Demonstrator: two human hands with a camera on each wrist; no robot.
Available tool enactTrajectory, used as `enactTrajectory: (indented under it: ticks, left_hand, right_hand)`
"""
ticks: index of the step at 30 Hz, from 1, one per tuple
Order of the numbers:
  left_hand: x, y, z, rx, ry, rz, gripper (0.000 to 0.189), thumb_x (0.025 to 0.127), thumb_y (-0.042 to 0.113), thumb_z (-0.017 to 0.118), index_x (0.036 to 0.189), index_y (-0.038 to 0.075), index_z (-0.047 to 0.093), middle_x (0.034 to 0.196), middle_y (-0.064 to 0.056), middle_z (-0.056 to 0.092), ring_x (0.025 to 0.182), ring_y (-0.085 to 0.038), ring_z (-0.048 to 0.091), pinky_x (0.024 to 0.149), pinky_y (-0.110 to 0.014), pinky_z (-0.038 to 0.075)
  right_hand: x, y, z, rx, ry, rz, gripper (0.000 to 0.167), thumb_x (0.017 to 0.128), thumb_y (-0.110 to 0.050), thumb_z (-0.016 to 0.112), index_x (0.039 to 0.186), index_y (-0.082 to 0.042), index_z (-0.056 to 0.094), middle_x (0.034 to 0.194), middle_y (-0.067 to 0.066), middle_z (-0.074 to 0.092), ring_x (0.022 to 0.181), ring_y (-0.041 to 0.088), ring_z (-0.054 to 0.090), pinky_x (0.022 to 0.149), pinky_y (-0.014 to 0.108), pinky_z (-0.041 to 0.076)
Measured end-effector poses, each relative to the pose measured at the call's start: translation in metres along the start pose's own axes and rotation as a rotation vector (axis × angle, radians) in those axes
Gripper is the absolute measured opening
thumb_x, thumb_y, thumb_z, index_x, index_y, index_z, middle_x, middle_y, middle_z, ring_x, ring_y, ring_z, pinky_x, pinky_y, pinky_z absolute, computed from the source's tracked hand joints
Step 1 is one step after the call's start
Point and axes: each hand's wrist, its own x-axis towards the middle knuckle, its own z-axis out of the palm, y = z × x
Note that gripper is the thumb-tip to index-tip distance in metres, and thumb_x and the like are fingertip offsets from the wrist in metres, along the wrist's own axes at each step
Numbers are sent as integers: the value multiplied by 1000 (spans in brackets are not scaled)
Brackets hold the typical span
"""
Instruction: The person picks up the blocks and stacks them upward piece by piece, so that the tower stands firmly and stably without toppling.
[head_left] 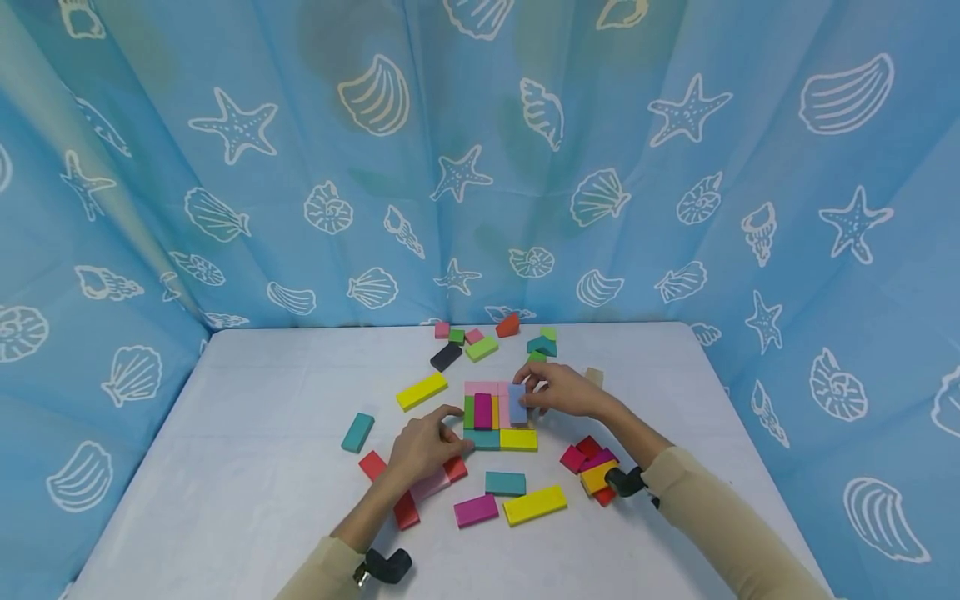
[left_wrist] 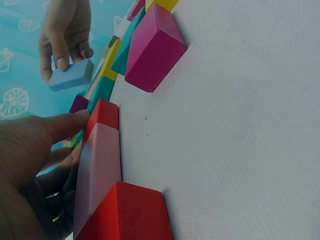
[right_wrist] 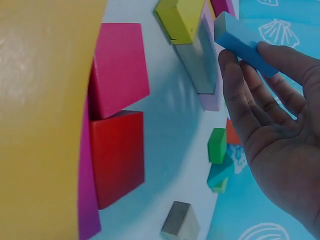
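My right hand [head_left: 558, 390] pinches a light blue block [head_left: 517, 404] between thumb and fingers, held over the right side of a flat block layout. In the right wrist view that blue block [right_wrist: 245, 42] is raised above the layout. Pink blocks [head_left: 480, 387] line the layout's back, and a teal block [head_left: 482, 439] and a yellow block [head_left: 519, 440] its front. A magenta block [head_left: 483, 411] sits on top, near a green block [head_left: 468, 412]. My left hand [head_left: 423, 446] is at the layout's left side, fingers loosely bent, fingertips close to the green and teal blocks.
Red blocks [head_left: 406, 510] and a pink block [head_left: 431, 485] lie by the left hand. Loose teal [head_left: 506, 483], magenta [head_left: 476, 511] and long yellow [head_left: 536, 505] blocks lie in front. A red and orange pile [head_left: 597, 477] is near the right forearm. Several small blocks are at the back.
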Motion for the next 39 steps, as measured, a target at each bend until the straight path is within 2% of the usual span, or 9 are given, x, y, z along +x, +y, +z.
enactTrajectory:
  ticks: [8, 13, 18, 25, 39]
  left_hand:
    - [-1, 1, 0, -8, -3, 15, 58, 85, 42, 79, 136, 23, 58, 76, 9, 64, 63, -13, 57, 58, -26, 45]
    - [-1, 2, -1, -8, 4, 19, 58, 85, 42, 79, 136, 23, 59, 76, 9, 64, 63, -13, 57, 58, -26, 45]
    - [-1, 2, 0, -6, 3, 13, 58, 85, 42, 80, 136, 23, 59, 75, 9, 63, 63, -13, 56, 57, -26, 44]
    - [-2, 3, 0, -6, 6, 15, 59, 85, 42, 80, 136, 23, 59, 75, 9, 63, 63, -13, 56, 56, -25, 44]
    - [-1, 1, 0, 2, 7, 16, 59, 85, 42, 80, 136, 23, 59, 75, 10, 63, 62, -13, 56, 56, -25, 44]
  right_hand:
    - [4, 9, 2, 50, 6, 86, 32, 93, -22, 73, 120, -10, 64, 101, 7, 61, 82, 21, 69, 75, 32, 60]
    - [6, 10, 2, 11, 23, 127, 35, 91, -25, 75, 121, -10, 66, 100, 6, 63, 81, 21, 67, 74, 31, 59]
    - [7, 12, 3, -32, 17, 123, 36, 93, -25, 74, 123, -9, 67, 99, 4, 64, 81, 19, 65, 73, 30, 57]
    - [7, 10, 6, -21, 19, 110, 29, 93, -22, 72, 119, -9, 69, 97, 2, 67, 80, 20, 64, 73, 31, 57]
    - [7, 11, 8, -41, 14, 106, 27, 94, -23, 72, 117, -10, 69, 97, 1, 67, 79, 20, 63, 73, 31, 57]
